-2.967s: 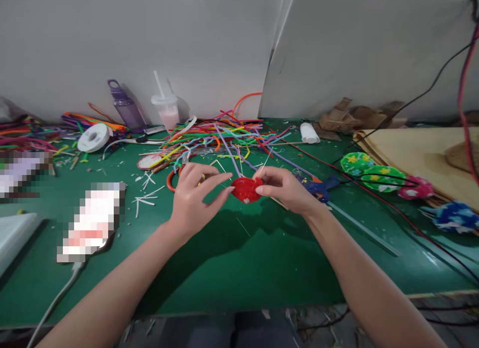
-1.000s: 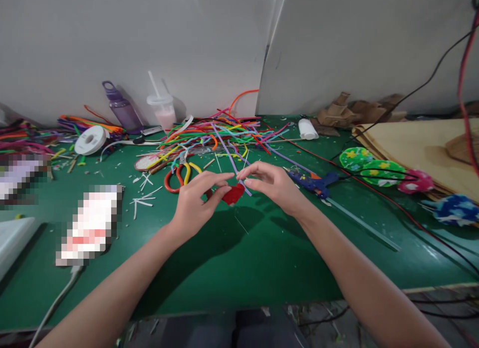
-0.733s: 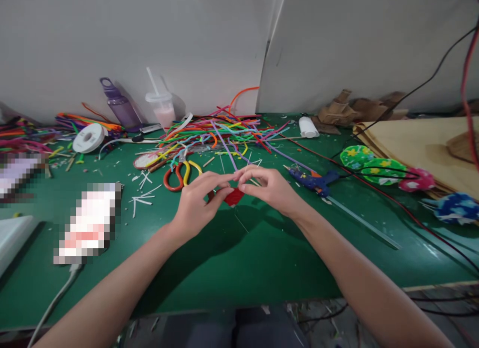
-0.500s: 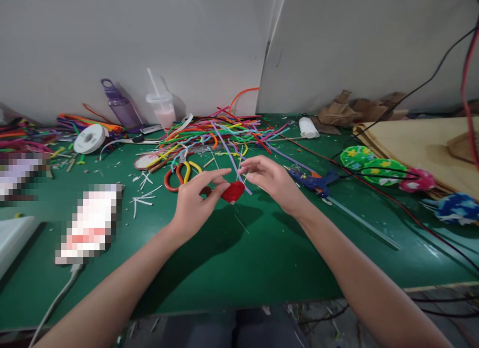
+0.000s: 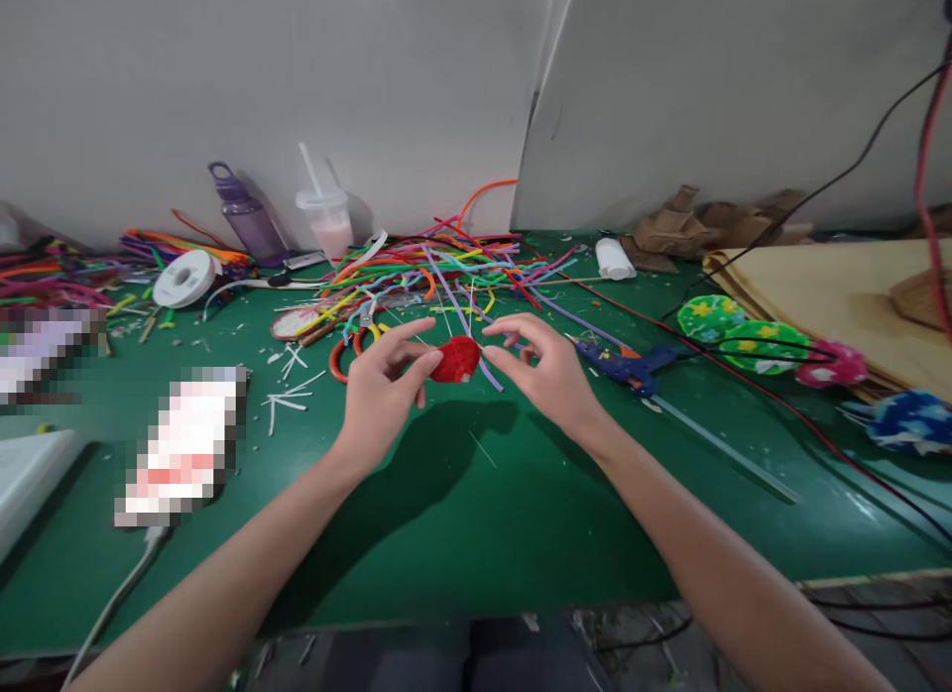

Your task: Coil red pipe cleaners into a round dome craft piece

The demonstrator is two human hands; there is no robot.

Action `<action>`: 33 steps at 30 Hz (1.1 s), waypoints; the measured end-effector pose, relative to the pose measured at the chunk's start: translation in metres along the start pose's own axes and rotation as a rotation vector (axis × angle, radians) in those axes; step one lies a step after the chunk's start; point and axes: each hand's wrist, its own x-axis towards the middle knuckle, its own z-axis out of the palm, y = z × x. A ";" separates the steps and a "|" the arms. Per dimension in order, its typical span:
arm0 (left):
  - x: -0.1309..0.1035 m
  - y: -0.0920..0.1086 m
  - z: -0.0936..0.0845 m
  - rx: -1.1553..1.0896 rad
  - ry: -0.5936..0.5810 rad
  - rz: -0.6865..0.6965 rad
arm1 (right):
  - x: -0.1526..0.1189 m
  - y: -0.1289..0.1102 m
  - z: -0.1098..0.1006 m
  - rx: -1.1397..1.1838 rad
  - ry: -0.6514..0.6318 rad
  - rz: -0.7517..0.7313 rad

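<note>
A small red heart (image 5: 456,361) is pinched at its left side between the thumb and fingers of my left hand (image 5: 383,385). It hangs above the green table, tilted, with a pale spot near its lower tip. Thin pale strands (image 5: 447,320) rise from its upper edge. At the heart's right edge is my right hand (image 5: 546,367), thumb tip close to or touching it. The right index finger stays apart from the thumb, and the other fingers curl. Beside my left hand, partly hidden, lie scissors (image 5: 338,359) with orange-red handles and a yellow-handled tool.
Colourful pipe cleaners (image 5: 446,261) heap behind my hands. A blue glue gun (image 5: 632,365) with a clear stick lies right, near patterned fabric pieces (image 5: 766,345). A ribbon spool (image 5: 184,279), purple bottle (image 5: 249,221), drink cup (image 5: 327,221) and cabled phone (image 5: 178,444) are left.
The heart has shifted slightly left and up and tilted in my left hand. My right hand's fingers have curled more, with the thumb moving to the heart's edge.
</note>
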 end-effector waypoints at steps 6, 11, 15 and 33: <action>-0.001 -0.001 0.002 -0.025 0.003 0.018 | -0.006 -0.004 0.009 0.039 0.019 -0.044; -0.003 0.001 0.004 0.000 0.025 0.020 | -0.013 -0.004 0.018 -0.067 -0.025 -0.118; -0.005 0.004 0.005 0.034 -0.014 0.014 | -0.015 -0.004 0.019 -0.048 -0.077 -0.169; -0.007 0.007 0.010 -0.060 -0.045 -0.029 | -0.017 -0.002 0.023 -0.189 0.016 -0.406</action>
